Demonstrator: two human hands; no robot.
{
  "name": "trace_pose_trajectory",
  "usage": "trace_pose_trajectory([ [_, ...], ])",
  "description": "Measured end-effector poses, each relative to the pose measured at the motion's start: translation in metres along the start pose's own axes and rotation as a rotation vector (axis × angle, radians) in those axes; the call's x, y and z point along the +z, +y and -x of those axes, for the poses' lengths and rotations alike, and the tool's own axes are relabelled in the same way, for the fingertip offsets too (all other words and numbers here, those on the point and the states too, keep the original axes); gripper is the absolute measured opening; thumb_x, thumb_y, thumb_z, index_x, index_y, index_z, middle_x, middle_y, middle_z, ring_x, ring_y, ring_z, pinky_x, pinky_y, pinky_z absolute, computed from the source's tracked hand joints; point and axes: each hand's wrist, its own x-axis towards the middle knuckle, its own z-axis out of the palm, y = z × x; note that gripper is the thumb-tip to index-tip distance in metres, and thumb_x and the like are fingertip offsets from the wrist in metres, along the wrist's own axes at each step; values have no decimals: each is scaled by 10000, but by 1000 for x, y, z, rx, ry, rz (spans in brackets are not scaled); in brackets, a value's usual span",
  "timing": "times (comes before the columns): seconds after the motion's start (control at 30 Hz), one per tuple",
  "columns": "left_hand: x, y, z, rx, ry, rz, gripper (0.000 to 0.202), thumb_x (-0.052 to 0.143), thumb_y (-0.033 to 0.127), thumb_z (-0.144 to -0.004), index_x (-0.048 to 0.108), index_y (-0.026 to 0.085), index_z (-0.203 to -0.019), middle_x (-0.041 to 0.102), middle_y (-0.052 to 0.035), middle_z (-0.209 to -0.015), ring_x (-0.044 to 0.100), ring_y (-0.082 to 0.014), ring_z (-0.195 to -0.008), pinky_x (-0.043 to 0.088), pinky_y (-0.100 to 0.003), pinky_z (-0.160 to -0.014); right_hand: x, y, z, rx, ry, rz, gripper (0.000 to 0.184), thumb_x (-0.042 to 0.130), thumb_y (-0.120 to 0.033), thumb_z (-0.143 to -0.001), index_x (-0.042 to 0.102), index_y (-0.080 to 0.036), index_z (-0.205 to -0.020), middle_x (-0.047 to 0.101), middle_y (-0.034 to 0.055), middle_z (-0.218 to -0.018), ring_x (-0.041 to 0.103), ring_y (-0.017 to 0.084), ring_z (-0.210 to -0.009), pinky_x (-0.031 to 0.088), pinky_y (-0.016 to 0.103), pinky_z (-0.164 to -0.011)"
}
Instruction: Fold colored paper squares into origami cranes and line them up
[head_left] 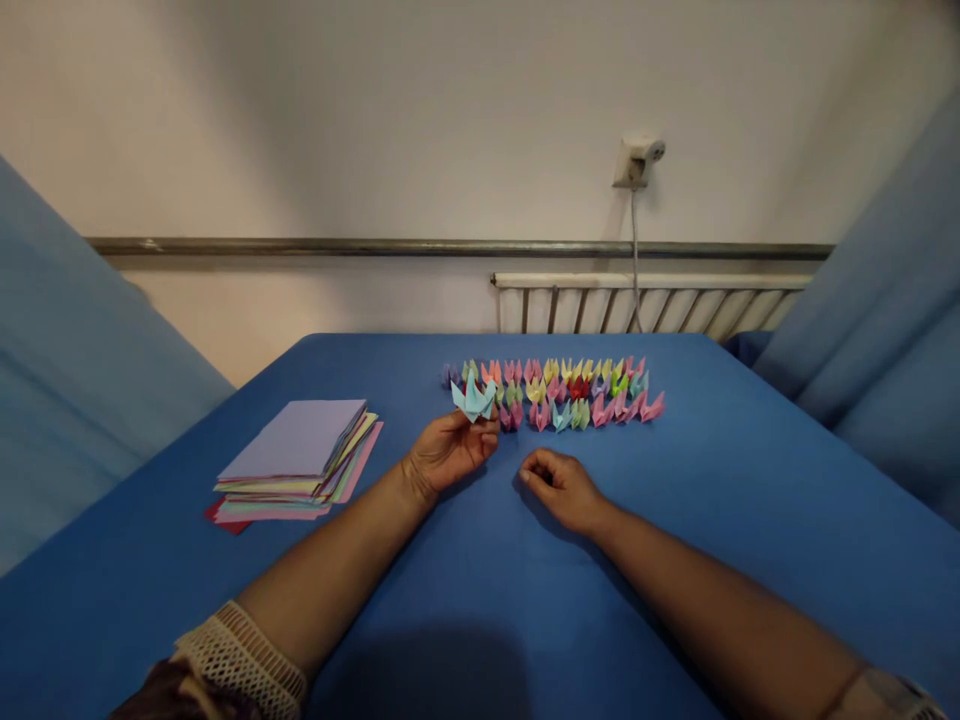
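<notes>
A light blue origami crane (474,399) is held up in the fingers of my left hand (454,446), in front of the left end of the folded cranes. Those paper cranes (581,413) stand in three rows on the blue table, in pink, yellow, green, red and other colours. Some in the left part of the rows are hidden behind the held crane. My right hand (562,487) rests on the table to the right, its fingers curled inward. Whether anything sits inside those fingers cannot be seen.
A stack of coloured paper sheets (296,438), lilac on top, lies on the left of the blue table (465,610). Behind the table are a wall with a pipe (360,247), a radiator (585,305) and a plugged socket (634,163). Blue curtains (877,310) hang at both sides.
</notes>
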Motion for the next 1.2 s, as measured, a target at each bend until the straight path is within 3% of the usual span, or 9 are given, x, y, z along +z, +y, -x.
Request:
trace_pose_trajectory([
  [0.1,0,3,0,25,5,-17,225,490,153,-848,651,224,-988,593,-39,-810,464,-87,-548,487,-261,-615,0,-2,0,4,-13,17,99,530,-227,-860,584,-199,-782,588,-18,-704,540,121,-655,421,231,-623],
  [0.27,-10,14,-4,31,-35,61,138,537,115,-826,646,189,-866,618,-33,-794,502,-81,-566,473,-225,-587,-1,-3,0,0,-25,42,102,535,-221,-858,578,-197,-769,573,-19,-694,524,120,-650,408,225,-615],
  [0.4,-25,34,-5,155,-36,-44,137,669,114,-752,644,175,-872,623,-19,-749,555,-109,-604,500,-255,-625,-1,-3,1,-11,-66,84,82,547,-205,-855,582,-197,-782,581,-18,-712,525,118,-660,403,227,-634],
  [0.53,-47,52,-7,246,-8,-144,170,760,162,-700,635,160,-815,582,8,-667,518,-84,-563,472,-216,-584,-1,-4,2,-15,-86,98,82,543,-184,-855,586,-197,-786,595,-9,-738,542,123,-686,409,238,-661],
  [0.6,-63,57,-11,283,43,-235,211,782,209,-677,639,167,-825,585,11,-677,512,-82,-564,466,-218,-589,-2,-4,2,-18,-90,99,81,541,-182,-855,589,-198,-791,596,-9,-743,546,125,-692,411,241,-668],
  [0.7,-89,62,-20,375,238,-548,263,789,292,-634,639,165,-807,619,-4,-730,535,-98,-599,465,-242,-619,-2,-3,2,-27,-93,111,78,540,-175,-852,591,-197,-798,595,-9,-748,544,124,-692,409,245,-673],
  [0.77,-104,63,-27,451,402,-732,277,775,331,-613,628,163,-777,609,3,-695,531,-110,-596,448,-251,-612,-2,-2,3,-32,-96,124,77,542,-173,-850,594,-197,-799,594,-10,-747,541,124,-691,406,247,-673],
  [0.87,-120,59,-37,494,483,-811,280,753,357,-605,625,161,-759,597,18,-671,524,-117,-611,426,-251,-622,-2,-2,3,-35,-108,141,76,541,-185,-857,593,-201,-805,594,-10,-745,540,126,-691,402,249,-669],
  [1.2,-121,35,-60,456,467,-1055,168,636,319,-678,661,166,-740,653,7,-702,573,-152,-669,453,-278,-693,-1,-4,4,-41,-129,193,89,524,-186,-868,575,-204,-797,588,-6,-751,541,136,-705,393,257,-676],
])
